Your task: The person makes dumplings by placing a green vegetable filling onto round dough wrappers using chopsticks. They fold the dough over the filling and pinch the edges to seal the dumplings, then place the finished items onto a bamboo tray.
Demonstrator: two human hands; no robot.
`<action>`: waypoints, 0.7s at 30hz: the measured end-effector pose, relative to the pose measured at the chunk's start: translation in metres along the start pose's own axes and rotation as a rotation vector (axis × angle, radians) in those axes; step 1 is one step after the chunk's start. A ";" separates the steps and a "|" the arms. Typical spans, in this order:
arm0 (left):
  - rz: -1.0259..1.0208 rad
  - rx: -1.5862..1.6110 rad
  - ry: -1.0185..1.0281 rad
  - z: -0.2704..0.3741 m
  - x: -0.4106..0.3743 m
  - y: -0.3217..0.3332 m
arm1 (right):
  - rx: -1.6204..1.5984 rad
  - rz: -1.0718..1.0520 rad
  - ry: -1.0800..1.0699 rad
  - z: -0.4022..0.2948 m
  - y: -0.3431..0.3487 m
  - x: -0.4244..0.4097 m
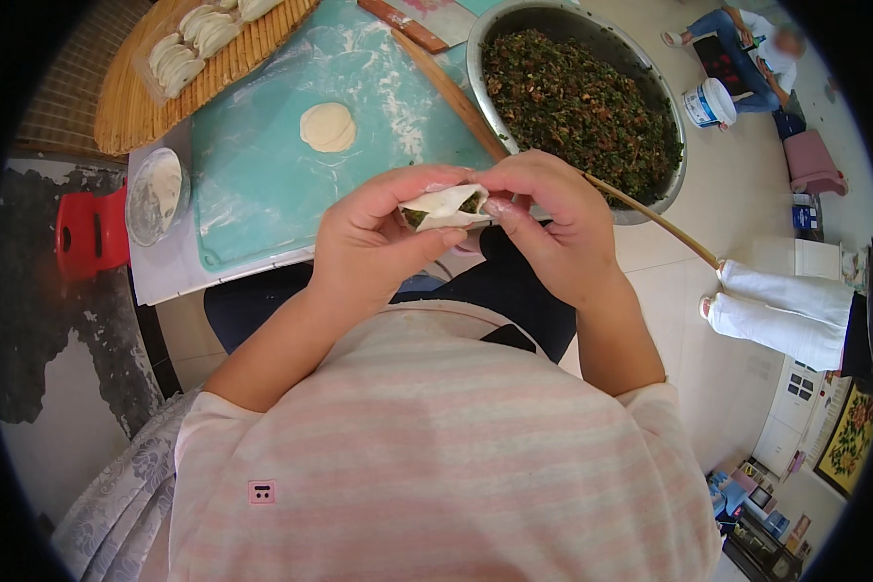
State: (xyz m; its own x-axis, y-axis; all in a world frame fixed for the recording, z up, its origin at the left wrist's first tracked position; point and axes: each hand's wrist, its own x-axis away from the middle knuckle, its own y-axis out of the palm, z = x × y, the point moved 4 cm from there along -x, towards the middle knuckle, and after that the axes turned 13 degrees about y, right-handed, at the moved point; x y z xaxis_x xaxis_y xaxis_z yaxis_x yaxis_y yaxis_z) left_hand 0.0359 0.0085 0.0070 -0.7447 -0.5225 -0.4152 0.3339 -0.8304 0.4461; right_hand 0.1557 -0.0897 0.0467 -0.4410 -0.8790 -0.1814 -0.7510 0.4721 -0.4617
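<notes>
Between both my hands is a dumpling [442, 207], its white wrapper folded over green filling that still shows at both ends. My left hand [375, 233] holds its left side, thumb along the lower edge. The fingers of my right hand [553, 218] pinch its right end. Beyond them, a small stack of round dough wrappers [327, 127] lies on a floured teal mat [262, 182]. A large metal bowl [679, 174] of chopped meat-and-greens filling [575, 109] stands at the upper right. Folded dumplings [207, 33] sit in rows on a woven tray [124, 120] at the upper left.
A wooden rolling pin [447, 91] lies beside the bowl, near a cleaver [407, 25]. A bowl of flour [158, 196] is at the table's left edge, by a red plastic chair [91, 233]. One person [753, 58] sits at far right; another [786, 313] stands nearer.
</notes>
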 end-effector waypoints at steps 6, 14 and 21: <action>0.028 -0.084 -0.141 0.002 0.000 -0.001 | 0.024 0.022 0.033 -0.001 0.001 0.002; 0.103 -0.074 -0.187 -0.002 0.002 -0.003 | 0.160 0.212 -0.043 -0.010 0.012 0.012; 0.084 -0.101 -0.163 -0.002 0.005 -0.002 | 0.264 0.298 -0.242 -0.012 0.016 0.014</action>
State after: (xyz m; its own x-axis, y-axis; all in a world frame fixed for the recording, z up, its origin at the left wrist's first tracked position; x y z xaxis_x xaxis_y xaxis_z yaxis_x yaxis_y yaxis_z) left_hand 0.0330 0.0071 0.0021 -0.7925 -0.5597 -0.2422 0.4494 -0.8045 0.3884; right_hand 0.1321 -0.0935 0.0475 -0.4678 -0.7127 -0.5227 -0.4442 0.7009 -0.5581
